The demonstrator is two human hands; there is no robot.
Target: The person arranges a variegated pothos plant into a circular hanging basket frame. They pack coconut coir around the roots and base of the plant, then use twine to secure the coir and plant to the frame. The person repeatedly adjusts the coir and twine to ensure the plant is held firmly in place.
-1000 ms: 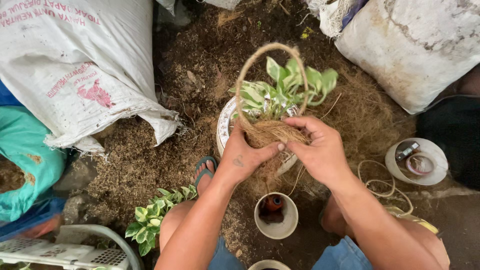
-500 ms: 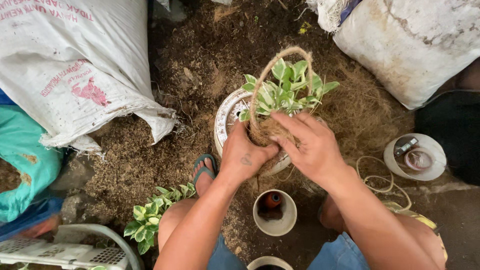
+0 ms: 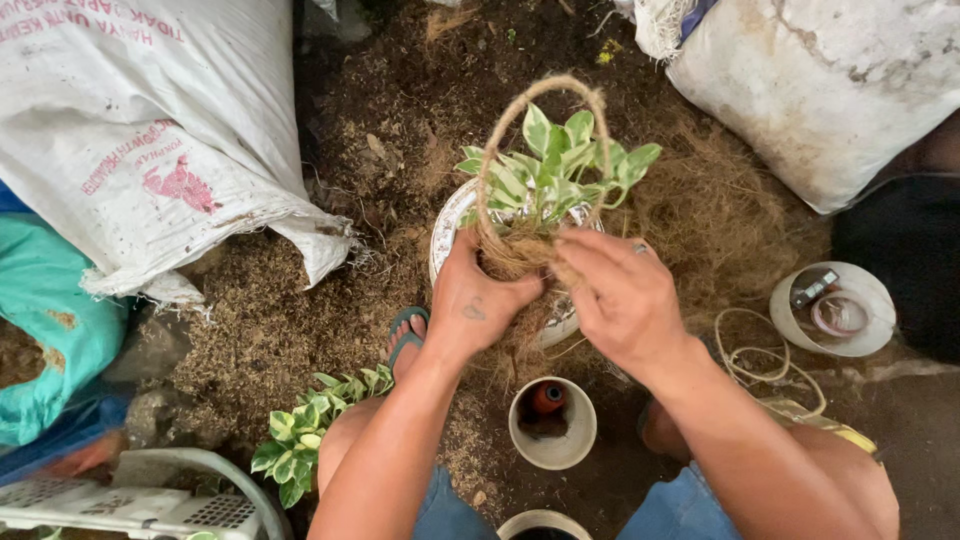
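My left hand (image 3: 482, 300) and my right hand (image 3: 618, 292) both clasp a brown fibre ball (image 3: 515, 250) wrapped round the base of a small plant with green and cream leaves (image 3: 553, 168). A loop of coarse twine (image 3: 541, 92) arches over the leaves like a handle. My right hand's fingers lie across the top of the ball, and my left hand cups it from the side. Under the ball sits a white patterned bowl (image 3: 447, 228), mostly hidden by my hands.
Loose soil and coconut fibre (image 3: 280, 330) cover the ground. A large white sack (image 3: 140, 140) lies left, another white sack (image 3: 830, 90) upper right. A white cup (image 3: 552, 425) with a red object stands between my knees, a tub of tools (image 3: 832, 310) right, another leafy cutting (image 3: 315, 430) lower left.
Both hands have kept their grip on the fibre ball and shifted it slightly; the plant and its twine loop have turned a little and sit more upright.
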